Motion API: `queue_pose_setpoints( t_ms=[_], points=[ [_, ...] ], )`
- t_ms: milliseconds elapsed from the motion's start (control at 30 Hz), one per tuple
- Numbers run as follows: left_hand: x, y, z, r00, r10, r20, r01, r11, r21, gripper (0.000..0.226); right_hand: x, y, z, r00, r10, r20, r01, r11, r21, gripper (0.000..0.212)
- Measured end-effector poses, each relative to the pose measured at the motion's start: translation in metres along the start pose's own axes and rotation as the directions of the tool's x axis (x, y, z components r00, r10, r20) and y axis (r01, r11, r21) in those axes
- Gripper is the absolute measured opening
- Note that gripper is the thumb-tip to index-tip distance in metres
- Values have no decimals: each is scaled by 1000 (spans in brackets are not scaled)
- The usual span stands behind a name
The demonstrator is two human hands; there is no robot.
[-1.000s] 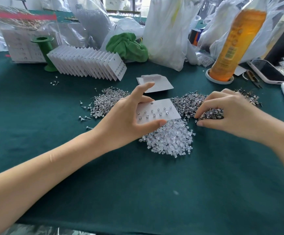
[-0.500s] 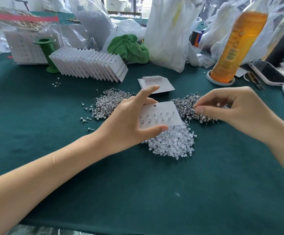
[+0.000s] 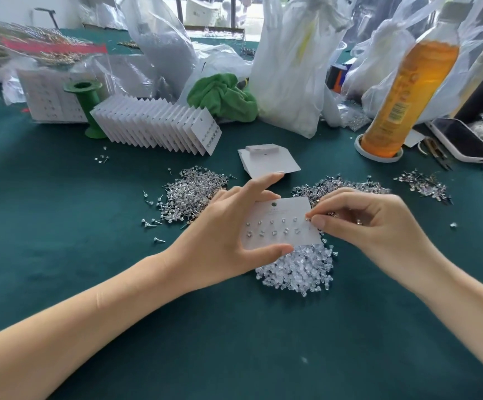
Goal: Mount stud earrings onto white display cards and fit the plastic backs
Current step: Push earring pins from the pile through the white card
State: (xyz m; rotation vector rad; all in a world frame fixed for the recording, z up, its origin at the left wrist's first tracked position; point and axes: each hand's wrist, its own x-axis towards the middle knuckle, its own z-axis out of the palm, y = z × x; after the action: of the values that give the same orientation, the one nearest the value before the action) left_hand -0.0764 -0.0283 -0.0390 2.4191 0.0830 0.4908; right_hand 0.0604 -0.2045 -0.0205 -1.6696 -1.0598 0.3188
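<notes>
My left hand (image 3: 228, 235) holds a white display card (image 3: 280, 223) between thumb and fingers, above the green cloth. Two rows of studs sit in the card. My right hand (image 3: 367, 226) pinches a small stud earring (image 3: 309, 218) at the card's right edge. A heap of clear plastic backs (image 3: 298, 269) lies just below the card. Loose stud earrings lie in piles to the left (image 3: 191, 194), behind the card (image 3: 335, 187) and to the far right (image 3: 422, 184).
A fanned row of filled cards (image 3: 159, 125) stands at the back left beside a green spool (image 3: 85, 111). Blank cards (image 3: 266, 161) lie behind my hands. An orange bottle (image 3: 407, 85), a phone (image 3: 462, 140), a green cloth bundle (image 3: 223, 96) and plastic bags (image 3: 292, 67) crowd the back.
My right hand has lifted from the stud pile behind the card and moved left to the card's right edge, pinching a stud. The left hand keeps holding the card.
</notes>
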Motion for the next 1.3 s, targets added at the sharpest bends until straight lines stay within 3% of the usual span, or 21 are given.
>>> queue_pose_setpoints(
  t_ms=[467,600,733,867,1033,1300],
  points=[
    [3,1,-2,999,-41,6,42,995,-89,81,-5,-4,3,997,72,30,-71,997,-42,8],
    [2,1,-2,999,-47,10,48,995,-89,81,-6,-7,3,992,129,17,-129,992,16,22],
    [1,1,-3,998,-56,11,57,994,-91,80,-5,-14,1,968,252,7,-248,949,196,40],
    [1,1,-4,999,-40,5,41,996,-74,80,-4,-20,1,927,372,48,-375,913,163,48],
    [1,4,-6,1000,-17,-2,17,999,-43,81,-3,-26,6,856,485,180,-517,820,247,62],
    [0,10,-4,998,56,0,-56,998,29,81,-4,-27,13,846,478,236,-529,807,263,50]
  ],
)
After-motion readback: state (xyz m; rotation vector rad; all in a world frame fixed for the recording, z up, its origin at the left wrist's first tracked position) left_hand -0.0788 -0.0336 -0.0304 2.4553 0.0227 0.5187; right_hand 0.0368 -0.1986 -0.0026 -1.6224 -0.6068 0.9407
